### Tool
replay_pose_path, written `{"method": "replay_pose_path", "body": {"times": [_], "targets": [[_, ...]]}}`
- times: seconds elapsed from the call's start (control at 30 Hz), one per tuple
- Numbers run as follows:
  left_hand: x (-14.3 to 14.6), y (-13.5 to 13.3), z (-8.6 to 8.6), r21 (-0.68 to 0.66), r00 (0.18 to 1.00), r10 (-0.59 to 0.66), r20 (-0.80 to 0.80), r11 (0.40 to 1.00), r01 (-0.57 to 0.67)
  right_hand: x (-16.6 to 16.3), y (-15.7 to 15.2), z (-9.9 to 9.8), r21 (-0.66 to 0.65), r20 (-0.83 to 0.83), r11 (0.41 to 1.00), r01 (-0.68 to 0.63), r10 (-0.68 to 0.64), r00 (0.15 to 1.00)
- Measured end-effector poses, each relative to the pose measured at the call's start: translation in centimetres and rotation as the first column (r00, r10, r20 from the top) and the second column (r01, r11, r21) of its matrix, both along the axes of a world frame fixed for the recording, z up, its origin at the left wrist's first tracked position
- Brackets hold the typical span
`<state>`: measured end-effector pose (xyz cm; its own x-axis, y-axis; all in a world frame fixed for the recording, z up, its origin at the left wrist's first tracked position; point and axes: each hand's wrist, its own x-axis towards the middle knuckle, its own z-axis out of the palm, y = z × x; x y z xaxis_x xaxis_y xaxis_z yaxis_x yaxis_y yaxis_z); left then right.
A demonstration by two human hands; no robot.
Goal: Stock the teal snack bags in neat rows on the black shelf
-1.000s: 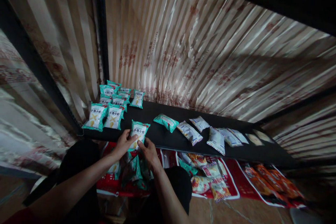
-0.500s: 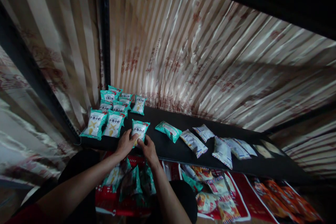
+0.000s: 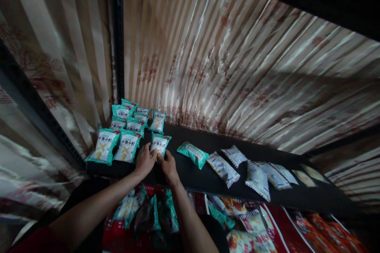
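A teal packet [image 3: 160, 143] stands on the black shelf [image 3: 204, 177], close to the shelf's front edge and toward its left end. Both hands meet at the packet's bottom edge. The left hand [image 3: 144, 161] has its fingers curled in on the packet's lower left corner. The right hand [image 3: 169, 167] pinches the lower right corner between thumb and fingers. So the packet rises just beyond the fingertips, farther into the shelf than either hand.

At the shelf's left end, two more teal packets [image 3: 115, 147] stand side by side, the nearer one just beside the left hand. Behind them, toward the back of the shelf, sits a cluster of the same packets [image 3: 130, 115]. Toward the middle of the shelf one teal packet lies flat [image 3: 192, 153], and beyond it, toward the right end, lie several white packets [image 3: 257, 174]. Below the shelf's front edge, under the forearms, more packets are heaped [image 3: 148, 213]. A striped curtain [image 3: 237, 67] hangs behind the shelf.
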<state>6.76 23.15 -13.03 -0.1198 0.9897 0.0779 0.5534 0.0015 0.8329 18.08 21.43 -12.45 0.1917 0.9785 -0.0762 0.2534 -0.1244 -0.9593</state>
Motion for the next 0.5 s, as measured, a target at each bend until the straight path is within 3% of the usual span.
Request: {"method": "replay_pose_path", "body": {"times": [0.27, 0.5], "targets": [[0.8, 0.4, -2.9, 0.297, 0.998, 0.006, -0.056, 0.955, 0.011, 0.3, 2.7, -1.0, 0.021, 0.027, 0.999, 0.03, -0.03, 0.999], [1.4, 0.4, -3.5, 0.352, 0.998, -0.001, -0.062, 0.936, 0.023, 0.5, 4.1, -1.1, 0.02, 0.041, 0.999, 0.025, -0.026, 0.999]]}}
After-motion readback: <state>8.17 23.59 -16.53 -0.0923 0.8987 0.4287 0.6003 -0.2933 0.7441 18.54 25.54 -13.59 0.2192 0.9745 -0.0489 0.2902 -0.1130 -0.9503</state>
